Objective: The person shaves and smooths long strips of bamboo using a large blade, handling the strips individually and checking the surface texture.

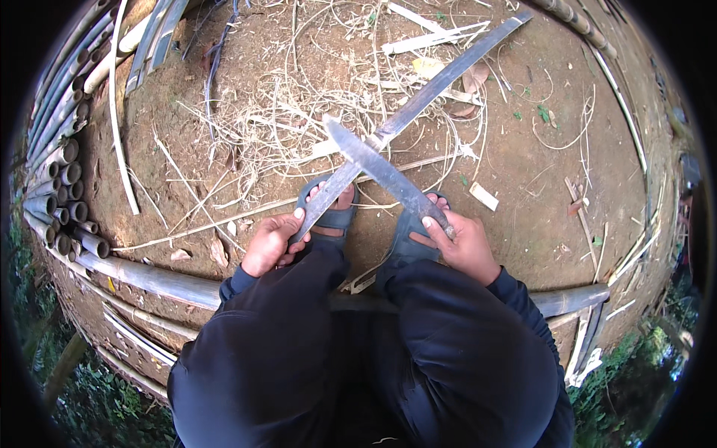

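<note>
My left hand (278,240) is closed on the near end of a long, flat bamboo strip (441,84), thumb on top. The strip slants away to the far right, and a pale scraped patch shows near its middle. In my right hand (467,250) is a machete (399,183), its grey blade pointing up and to the left. The blade lies across the strip just over the pale patch, so the two form an X above my sandalled feet. My fingers mostly hide the machete's handle.
Curly bamboo shavings (276,134) litter the dirt ahead. Cut bamboo poles (63,194) are stacked at the left. A thick bamboo pole (164,281) runs crosswise beneath my legs. Split pieces (433,37) lie at the far side, and a small pale offcut (484,196) rests near my right hand.
</note>
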The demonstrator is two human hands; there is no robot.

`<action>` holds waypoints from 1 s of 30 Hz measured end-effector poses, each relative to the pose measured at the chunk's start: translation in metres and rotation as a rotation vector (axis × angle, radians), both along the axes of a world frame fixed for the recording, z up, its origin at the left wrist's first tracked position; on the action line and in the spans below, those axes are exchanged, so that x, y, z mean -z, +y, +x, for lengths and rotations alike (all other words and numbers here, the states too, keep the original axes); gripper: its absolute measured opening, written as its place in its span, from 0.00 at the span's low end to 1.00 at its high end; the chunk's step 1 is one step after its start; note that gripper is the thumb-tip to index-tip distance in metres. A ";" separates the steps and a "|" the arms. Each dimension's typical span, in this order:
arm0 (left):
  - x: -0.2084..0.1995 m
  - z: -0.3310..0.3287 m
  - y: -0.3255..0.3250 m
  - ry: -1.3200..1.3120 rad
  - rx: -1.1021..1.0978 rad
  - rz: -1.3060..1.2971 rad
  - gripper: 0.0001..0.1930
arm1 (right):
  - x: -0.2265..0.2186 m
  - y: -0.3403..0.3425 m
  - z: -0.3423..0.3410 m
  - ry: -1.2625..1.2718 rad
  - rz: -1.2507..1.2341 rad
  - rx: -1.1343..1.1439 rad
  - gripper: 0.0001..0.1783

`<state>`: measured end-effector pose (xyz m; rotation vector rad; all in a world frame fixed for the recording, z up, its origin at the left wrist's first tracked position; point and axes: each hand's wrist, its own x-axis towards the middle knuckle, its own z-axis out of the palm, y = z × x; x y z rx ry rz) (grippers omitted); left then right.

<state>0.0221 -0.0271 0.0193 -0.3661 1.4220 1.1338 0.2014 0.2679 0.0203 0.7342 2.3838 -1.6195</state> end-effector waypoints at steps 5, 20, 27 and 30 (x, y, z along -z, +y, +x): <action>-0.002 -0.001 0.000 0.094 0.028 -0.043 0.23 | -0.019 0.007 -0.029 -0.335 -0.383 0.321 0.14; -0.007 -0.002 -0.007 0.869 0.420 -0.215 0.19 | -0.009 0.014 -0.031 0.100 0.130 0.167 0.13; -0.008 -0.003 -0.011 1.067 0.521 -0.294 0.19 | 0.039 0.100 -0.058 -0.146 -0.120 0.521 0.13; -0.010 -0.003 -0.009 1.021 0.492 -0.289 0.20 | 0.032 0.077 -0.053 -0.179 -0.165 0.402 0.14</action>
